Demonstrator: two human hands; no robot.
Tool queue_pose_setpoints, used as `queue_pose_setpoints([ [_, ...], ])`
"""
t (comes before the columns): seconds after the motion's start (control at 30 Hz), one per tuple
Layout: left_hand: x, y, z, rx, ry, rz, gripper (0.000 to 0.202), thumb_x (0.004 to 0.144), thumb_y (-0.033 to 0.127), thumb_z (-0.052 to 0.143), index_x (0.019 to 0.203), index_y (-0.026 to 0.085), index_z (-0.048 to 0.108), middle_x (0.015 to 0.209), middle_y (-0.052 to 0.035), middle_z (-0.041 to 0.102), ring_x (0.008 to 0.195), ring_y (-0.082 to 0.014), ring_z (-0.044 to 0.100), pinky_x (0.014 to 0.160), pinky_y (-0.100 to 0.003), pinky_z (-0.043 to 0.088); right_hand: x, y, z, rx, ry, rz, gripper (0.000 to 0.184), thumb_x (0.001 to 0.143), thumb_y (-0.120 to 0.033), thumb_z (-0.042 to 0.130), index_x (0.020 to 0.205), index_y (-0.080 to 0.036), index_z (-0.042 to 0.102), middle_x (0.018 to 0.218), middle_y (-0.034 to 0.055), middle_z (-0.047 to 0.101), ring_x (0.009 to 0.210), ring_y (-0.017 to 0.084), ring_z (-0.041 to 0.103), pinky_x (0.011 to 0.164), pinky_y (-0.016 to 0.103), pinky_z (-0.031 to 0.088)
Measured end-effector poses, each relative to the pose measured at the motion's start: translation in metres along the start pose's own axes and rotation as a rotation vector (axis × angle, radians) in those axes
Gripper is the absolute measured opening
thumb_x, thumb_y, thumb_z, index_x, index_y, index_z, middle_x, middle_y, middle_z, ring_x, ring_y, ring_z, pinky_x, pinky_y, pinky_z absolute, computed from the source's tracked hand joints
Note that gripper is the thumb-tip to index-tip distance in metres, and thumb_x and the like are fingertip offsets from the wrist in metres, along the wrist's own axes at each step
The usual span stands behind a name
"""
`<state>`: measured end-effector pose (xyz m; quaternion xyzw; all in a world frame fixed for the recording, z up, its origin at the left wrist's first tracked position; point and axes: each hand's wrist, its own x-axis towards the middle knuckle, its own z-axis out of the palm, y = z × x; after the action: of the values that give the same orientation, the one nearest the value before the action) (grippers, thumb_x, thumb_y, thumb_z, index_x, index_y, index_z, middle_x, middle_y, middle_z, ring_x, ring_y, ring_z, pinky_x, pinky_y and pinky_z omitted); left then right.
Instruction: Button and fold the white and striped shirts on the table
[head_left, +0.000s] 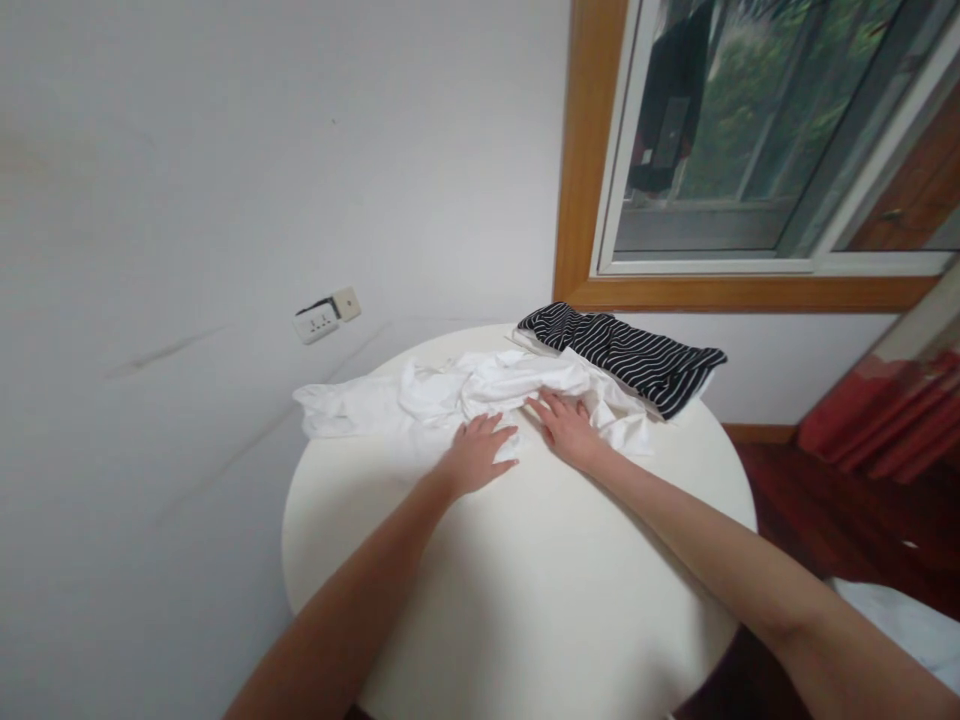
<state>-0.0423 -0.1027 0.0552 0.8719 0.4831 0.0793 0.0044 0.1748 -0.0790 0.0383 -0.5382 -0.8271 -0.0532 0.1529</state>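
A crumpled white garment (495, 380) lies across the far half of the round table (540, 580), with one long sleeve-like end stretching left past the table's edge. My left hand (478, 455) rests palm down on the garment's near edge, fingers spread. Close by on its right, my right hand (566, 428) lies with fingers apart, its fingertips against the folds. Neither hand grips the cloth. Behind the garment at the right is a folded black-and-white striped garment (626, 350).
The table's far side stands close to a white wall (225, 180) with a power socket (316, 322). A wood-framed window (720, 290) is at the back right. Red curtain fabric (892, 410) hangs at the right, and a white item (900, 625) sits at the lower right.
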Motion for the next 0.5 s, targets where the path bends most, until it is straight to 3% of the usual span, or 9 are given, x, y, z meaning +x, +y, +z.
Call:
queue_pose_setpoints([
  [0.13, 0.017, -0.038, 0.014, -0.086, 0.174, 0.051, 0.040, 0.086, 0.025, 0.052, 0.126, 0.020, 0.055, 0.128, -0.0116, 0.056, 0.121, -0.0238, 0.049, 0.106, -0.042, 0.038, 0.021, -0.006, 0.000, -0.049, 0.011, 0.037, 0.055, 0.094, -0.020, 0.036, 0.148, -0.028, 0.028, 0.149, 0.0115, 0.034, 0.130, 0.029, 0.034, 0.103, 0.050, 0.031],
  [0.27, 0.021, -0.056, 0.021, -0.189, 0.270, -0.045, 0.038, 0.081, 0.011, 0.048, 0.117, 0.017, 0.060, 0.118, -0.0109, 0.063, 0.114, -0.0230, 0.055, 0.105, -0.041, 0.040, 0.040, -0.009, 0.004, -0.049, 0.045, 0.145, 0.054, 0.094, -0.020, 0.038, 0.146, -0.027, 0.031, 0.135, 0.0126, 0.045, 0.119, 0.027, 0.041, 0.099, 0.042, 0.034],
  [0.37, 0.019, -0.058, 0.016, -0.362, 0.403, -0.133, 0.034, 0.084, 0.019, 0.048, 0.116, 0.016, 0.061, 0.120, -0.0102, 0.064, 0.115, -0.0241, 0.056, 0.106, -0.041, 0.040, 0.043, -0.006, 0.008, -0.039, 0.056, 0.169, 0.053, 0.092, -0.025, 0.045, 0.144, -0.027, 0.035, 0.127, 0.0122, 0.049, 0.116, 0.028, 0.041, 0.095, 0.039, 0.035],
  [0.5, 0.016, -0.060, -0.004, -0.790, 0.625, -0.343, 0.035, 0.084, 0.040, 0.055, 0.109, 0.017, 0.063, 0.110, -0.0092, 0.069, 0.106, -0.0250, 0.061, 0.097, -0.038, 0.047, 0.041, -0.001, 0.008, -0.067, 0.099, 0.181, 0.049, 0.091, -0.030, 0.049, 0.140, -0.027, 0.041, 0.120, 0.0128, 0.050, 0.112, 0.029, 0.042, 0.093, 0.041, 0.034],
])
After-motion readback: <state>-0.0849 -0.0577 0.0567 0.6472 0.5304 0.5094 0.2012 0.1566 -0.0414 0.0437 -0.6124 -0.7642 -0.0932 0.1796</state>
